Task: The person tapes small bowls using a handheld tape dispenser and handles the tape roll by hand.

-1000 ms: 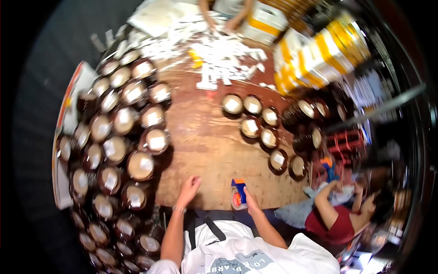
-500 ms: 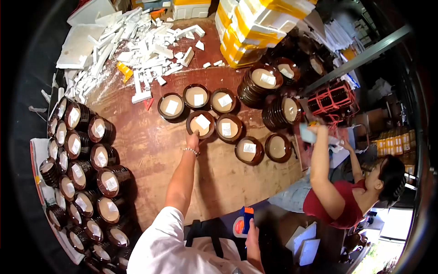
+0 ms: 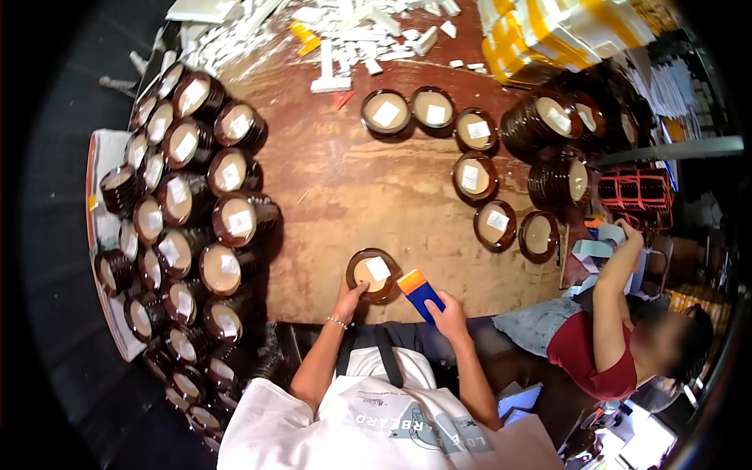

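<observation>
My left hand (image 3: pixel 350 301), with a beaded bracelet at the wrist, grips the near left rim of a round brown glazed dish (image 3: pixel 362 270), thumb over the edge. The dish has a beige inside with a white paper label (image 3: pixel 377 269) lying on it. It is at the near side of the wooden table, in front of my body. In my right hand (image 3: pixel 449 315) is a blue and orange tape dispenser (image 3: pixel 423 295), its orange end pointing toward the dish, close to its right rim. Several similar labelled dishes (image 3: pixel 475 177) stand in a curved row farther right.
Tall stacks of dishes (image 3: pixel 235 219) crowd the left side. More stacks (image 3: pixel 552 184) stand at the right, near yellow-taped foam boxes (image 3: pixel 540 39). White foam scraps (image 3: pixel 337 66) cover the far table (image 3: pixel 352 172). A co-worker in a red top (image 3: pixel 591 352) is at the right, handling pale paper strips.
My left hand has drawn one dish from the group toward my body. My right hand has risen with the tape dispenser beside it. The view has shifted, and the co-worker's arms have moved.
</observation>
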`<state>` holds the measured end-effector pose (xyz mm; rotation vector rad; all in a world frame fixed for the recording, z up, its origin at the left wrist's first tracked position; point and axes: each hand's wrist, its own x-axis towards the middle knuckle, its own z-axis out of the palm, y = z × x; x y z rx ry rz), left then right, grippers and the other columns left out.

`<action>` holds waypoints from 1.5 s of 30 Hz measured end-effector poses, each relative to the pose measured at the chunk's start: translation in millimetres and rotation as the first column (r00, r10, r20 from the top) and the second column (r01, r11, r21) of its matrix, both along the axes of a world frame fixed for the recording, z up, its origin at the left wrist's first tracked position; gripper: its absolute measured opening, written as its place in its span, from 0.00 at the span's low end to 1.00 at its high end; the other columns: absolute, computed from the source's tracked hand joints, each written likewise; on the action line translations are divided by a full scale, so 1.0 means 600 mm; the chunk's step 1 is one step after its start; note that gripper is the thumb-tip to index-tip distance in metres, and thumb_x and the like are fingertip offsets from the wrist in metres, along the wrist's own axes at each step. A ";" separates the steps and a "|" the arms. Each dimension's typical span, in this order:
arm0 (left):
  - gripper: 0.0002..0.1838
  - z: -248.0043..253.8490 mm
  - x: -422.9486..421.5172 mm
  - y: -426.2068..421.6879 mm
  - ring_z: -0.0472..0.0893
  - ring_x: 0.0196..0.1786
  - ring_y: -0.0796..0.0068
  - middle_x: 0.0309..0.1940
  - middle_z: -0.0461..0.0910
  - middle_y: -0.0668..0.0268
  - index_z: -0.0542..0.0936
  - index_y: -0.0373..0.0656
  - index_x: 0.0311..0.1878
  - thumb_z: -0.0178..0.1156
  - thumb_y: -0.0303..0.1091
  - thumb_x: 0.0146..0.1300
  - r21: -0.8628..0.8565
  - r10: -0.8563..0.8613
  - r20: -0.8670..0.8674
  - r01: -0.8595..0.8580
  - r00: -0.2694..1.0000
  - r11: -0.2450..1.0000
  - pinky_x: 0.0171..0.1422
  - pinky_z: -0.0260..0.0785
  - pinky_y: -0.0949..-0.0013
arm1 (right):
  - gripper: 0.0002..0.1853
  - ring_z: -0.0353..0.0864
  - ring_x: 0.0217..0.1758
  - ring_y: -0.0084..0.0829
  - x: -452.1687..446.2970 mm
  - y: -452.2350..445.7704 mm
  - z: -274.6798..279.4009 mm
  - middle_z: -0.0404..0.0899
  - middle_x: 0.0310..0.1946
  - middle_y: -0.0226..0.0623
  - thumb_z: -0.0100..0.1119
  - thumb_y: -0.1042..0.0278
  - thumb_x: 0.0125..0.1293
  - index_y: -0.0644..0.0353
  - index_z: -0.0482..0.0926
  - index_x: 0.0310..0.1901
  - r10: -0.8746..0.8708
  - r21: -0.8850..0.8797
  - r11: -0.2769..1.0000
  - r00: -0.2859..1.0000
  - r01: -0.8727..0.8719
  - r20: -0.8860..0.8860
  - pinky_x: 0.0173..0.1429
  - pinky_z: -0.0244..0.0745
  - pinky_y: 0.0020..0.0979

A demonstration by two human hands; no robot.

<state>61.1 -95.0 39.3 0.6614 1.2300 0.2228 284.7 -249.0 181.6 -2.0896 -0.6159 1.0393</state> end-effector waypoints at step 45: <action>0.13 0.307 -0.076 0.110 0.82 0.41 0.77 0.38 0.83 0.66 0.79 0.38 0.50 0.50 0.37 0.81 0.466 -0.507 0.352 0.322 0.787 0.824 0.48 0.75 0.68 | 0.29 0.86 0.34 0.34 -0.020 0.035 0.101 0.85 0.33 0.45 0.72 0.43 0.65 0.69 0.83 0.44 0.454 0.210 0.878 0.887 -0.430 -0.080 0.42 0.79 0.32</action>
